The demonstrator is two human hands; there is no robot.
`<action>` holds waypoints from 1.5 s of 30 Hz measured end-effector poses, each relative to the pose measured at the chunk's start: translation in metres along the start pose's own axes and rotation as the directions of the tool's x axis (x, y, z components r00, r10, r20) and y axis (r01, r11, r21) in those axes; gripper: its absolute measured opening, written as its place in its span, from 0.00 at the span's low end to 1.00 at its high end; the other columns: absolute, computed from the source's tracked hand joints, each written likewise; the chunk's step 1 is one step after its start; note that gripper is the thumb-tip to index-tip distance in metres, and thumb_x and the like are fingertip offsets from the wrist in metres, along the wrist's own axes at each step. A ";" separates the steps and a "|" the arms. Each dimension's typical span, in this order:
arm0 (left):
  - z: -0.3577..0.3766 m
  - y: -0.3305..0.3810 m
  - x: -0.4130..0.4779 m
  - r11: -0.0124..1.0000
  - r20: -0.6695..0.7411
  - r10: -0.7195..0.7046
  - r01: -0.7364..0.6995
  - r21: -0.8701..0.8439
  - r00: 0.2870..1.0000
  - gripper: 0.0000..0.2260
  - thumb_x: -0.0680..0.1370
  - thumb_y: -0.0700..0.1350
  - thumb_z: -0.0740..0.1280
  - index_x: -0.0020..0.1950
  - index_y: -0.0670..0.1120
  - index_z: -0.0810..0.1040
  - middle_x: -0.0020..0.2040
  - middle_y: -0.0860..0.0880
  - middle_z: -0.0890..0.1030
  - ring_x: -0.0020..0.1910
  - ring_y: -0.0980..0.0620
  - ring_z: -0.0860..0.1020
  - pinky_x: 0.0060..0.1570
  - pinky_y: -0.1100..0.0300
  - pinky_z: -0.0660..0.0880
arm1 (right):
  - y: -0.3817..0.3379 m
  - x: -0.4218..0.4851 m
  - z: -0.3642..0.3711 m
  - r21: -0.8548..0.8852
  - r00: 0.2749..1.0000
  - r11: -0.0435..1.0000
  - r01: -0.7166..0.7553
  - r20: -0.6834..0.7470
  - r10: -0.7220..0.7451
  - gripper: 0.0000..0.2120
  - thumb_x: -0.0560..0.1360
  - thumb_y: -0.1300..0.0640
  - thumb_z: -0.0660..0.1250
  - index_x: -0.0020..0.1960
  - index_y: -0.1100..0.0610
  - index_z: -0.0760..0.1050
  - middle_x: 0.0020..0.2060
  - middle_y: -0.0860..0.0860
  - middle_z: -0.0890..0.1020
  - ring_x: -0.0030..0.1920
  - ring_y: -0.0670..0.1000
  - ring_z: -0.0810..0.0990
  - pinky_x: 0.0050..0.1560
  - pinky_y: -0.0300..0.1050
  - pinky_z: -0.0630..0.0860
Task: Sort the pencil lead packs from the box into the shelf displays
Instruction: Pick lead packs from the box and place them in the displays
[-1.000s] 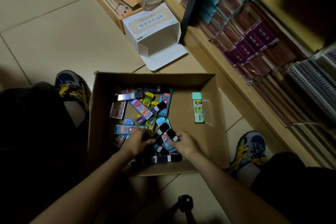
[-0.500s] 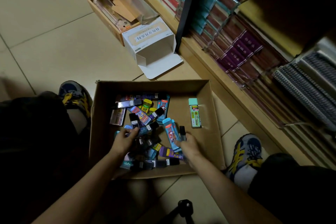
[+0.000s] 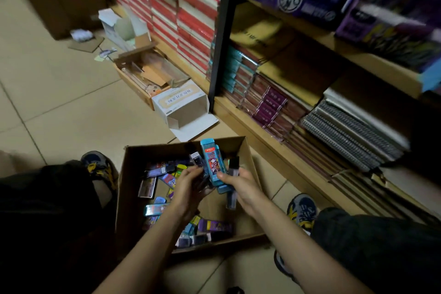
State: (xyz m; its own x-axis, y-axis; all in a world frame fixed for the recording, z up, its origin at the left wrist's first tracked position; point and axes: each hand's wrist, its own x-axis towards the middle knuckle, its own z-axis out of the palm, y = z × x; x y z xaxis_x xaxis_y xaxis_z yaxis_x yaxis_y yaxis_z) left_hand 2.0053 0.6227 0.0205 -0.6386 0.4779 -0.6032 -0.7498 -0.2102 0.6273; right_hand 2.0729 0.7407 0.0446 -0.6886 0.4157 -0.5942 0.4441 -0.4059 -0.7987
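Just above the cardboard box [image 3: 130,186] at lower centre, the right hand [image 3: 241,188] is gripping a teal lead pack [image 3: 212,162]; the left hand [image 3: 188,188] is clutching darker packs [image 3: 196,159].

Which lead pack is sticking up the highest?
The light blue pack with the red cartoon label, pinched by the right hand. It rises above the dark packs beside it; the rest lie in the cardboard box.
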 end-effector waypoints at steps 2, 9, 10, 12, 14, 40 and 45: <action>0.010 0.011 -0.008 1.000 0.090 -0.021 0.023 -0.021 0.996 0.07 0.78 0.42 0.59 0.51 0.41 0.75 0.43 0.43 0.83 0.38 0.51 0.82 0.33 0.60 0.78 | -0.018 -0.013 0.000 -0.051 0.999 0.998 0.042 0.021 -0.041 0.15 0.73 0.63 0.69 0.58 0.61 0.72 0.52 0.57 0.82 0.52 0.53 0.81 0.51 0.46 0.78; 0.053 0.048 -0.030 0.968 0.215 0.094 -0.140 0.210 0.972 0.24 0.70 0.49 0.70 0.61 0.38 0.73 0.51 0.41 0.82 0.46 0.48 0.83 0.38 0.60 0.79 | -0.073 -0.047 0.000 -0.155 0.986 0.976 0.154 0.095 -0.140 0.06 0.75 0.62 0.68 0.49 0.54 0.73 0.43 0.50 0.82 0.41 0.42 0.82 0.38 0.34 0.77; 0.058 0.053 -0.033 0.965 0.238 0.099 -0.152 0.216 0.966 0.24 0.70 0.48 0.70 0.62 0.38 0.72 0.52 0.40 0.82 0.47 0.48 0.83 0.38 0.60 0.79 | -0.080 -0.051 -0.001 -0.157 0.984 0.974 0.165 0.093 -0.152 0.06 0.75 0.62 0.67 0.48 0.53 0.73 0.43 0.49 0.82 0.40 0.42 0.82 0.39 0.35 0.78; 0.068 0.065 -0.037 0.961 0.288 0.112 -0.178 0.213 0.951 0.25 0.70 0.48 0.70 0.63 0.38 0.71 0.51 0.40 0.82 0.46 0.46 0.83 0.38 0.59 0.79 | -0.094 -0.059 -0.003 -0.136 0.978 0.971 0.194 0.108 -0.180 0.02 0.78 0.59 0.64 0.50 0.56 0.74 0.44 0.52 0.82 0.43 0.47 0.82 0.45 0.39 0.78; 0.078 0.080 -0.042 0.955 0.301 0.119 -0.192 0.228 0.946 0.24 0.70 0.49 0.71 0.62 0.42 0.71 0.49 0.42 0.84 0.44 0.46 0.84 0.34 0.58 0.79 | -0.111 -0.066 -0.006 -0.095 0.967 0.968 0.233 0.124 -0.221 0.10 0.80 0.57 0.58 0.53 0.61 0.76 0.46 0.55 0.82 0.47 0.51 0.81 0.51 0.44 0.77; 0.158 0.249 -0.054 0.849 0.441 0.395 -0.504 0.161 0.806 0.21 0.67 0.47 0.70 0.59 0.48 0.75 0.49 0.49 0.84 0.49 0.52 0.83 0.41 0.59 0.79 | -0.380 -0.063 -0.028 -0.484 0.468 0.436 0.759 -0.061 -0.882 0.06 0.75 0.59 0.68 0.44 0.49 0.74 0.41 0.52 0.81 0.43 0.49 0.81 0.47 0.41 0.79; 0.158 0.250 -0.058 0.869 0.373 0.415 -0.484 0.109 0.830 0.18 0.66 0.47 0.69 0.56 0.49 0.76 0.46 0.49 0.85 0.45 0.52 0.84 0.44 0.55 0.78 | -0.414 -0.023 -0.011 -0.647 0.369 0.332 0.686 -0.084 -0.926 0.04 0.73 0.58 0.70 0.46 0.55 0.76 0.44 0.55 0.81 0.47 0.55 0.80 0.50 0.51 0.79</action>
State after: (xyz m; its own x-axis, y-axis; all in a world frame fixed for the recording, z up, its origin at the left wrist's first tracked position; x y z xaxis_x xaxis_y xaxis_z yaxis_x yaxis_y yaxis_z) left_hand 1.8819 0.6770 0.2897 -0.7767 0.6274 -0.0563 -0.3236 -0.3207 0.8902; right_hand 1.9115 0.9080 0.3882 -0.6173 0.5971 0.5123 0.0457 0.6772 -0.7344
